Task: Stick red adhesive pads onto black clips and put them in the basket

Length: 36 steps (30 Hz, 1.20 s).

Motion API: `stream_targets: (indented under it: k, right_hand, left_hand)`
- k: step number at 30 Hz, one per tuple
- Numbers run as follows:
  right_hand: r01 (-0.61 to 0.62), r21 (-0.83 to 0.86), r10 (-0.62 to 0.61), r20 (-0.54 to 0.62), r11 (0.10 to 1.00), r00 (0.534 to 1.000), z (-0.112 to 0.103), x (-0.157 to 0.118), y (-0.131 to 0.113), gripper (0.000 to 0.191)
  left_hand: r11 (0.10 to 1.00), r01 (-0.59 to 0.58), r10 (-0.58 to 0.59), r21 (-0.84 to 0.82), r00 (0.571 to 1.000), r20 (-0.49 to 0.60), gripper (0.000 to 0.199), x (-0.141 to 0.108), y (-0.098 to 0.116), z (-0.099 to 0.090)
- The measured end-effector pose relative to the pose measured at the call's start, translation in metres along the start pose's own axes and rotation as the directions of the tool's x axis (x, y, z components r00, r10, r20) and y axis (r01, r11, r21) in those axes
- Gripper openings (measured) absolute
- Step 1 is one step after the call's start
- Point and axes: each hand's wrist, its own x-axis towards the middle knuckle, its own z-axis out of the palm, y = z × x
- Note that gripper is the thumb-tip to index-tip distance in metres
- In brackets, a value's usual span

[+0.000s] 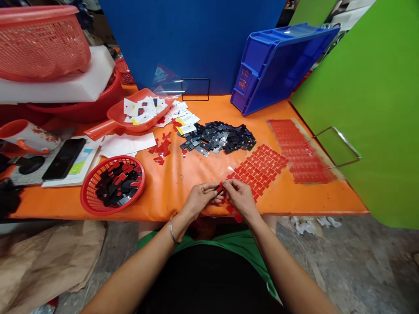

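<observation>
Slanting lengthwise away rightward — black piece [220, 191] (partly hidden), pinched between left hand [200, 199] and right hand [241, 196]

Left hand [200, 199]: pinching | right hand [241, 197]: fingers bent, beside left | forearms [139, 266]: converging

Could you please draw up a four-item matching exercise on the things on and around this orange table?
Column one
1. Small black piece
2. Pile of black pieces
3. Blue crate
4. Red scoop

Column two
A. Holds printed white cards
B. Tipped up on its side near the green panel
C. In the fingers of the left hand, close to the right hand
D. Heaped loose on the orange tabletop

Right pairs: 1-C, 2-D, 3-B, 4-A
</observation>
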Motion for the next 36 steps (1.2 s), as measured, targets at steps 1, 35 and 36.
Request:
stream_targets:
  k: [1,35,36]
  right_hand:
    - [0.011,-0.006,-0.011,-0.005,1.000,1.000,0.000,0.000,0.000,0.030]
    - [-0.074,0.002,0.074,-0.095,0.997,0.993,0.008,-0.004,0.005,0.045]
    - [-0.067,-0.015,0.066,-0.087,0.998,0.994,0.008,-0.004,0.004,0.044]
  left_hand:
    - [1.000,0.000,0.000,0.000,1.000,0.003,0.035,0.000,0.000,0.000]
    - [0.285,0.265,0.805,0.921,0.455,-0.380,0.031,-0.095,0.126,-0.158]
    - [0.225,0.316,0.811,0.922,0.464,-0.357,0.031,-0.096,0.125,-0.161]
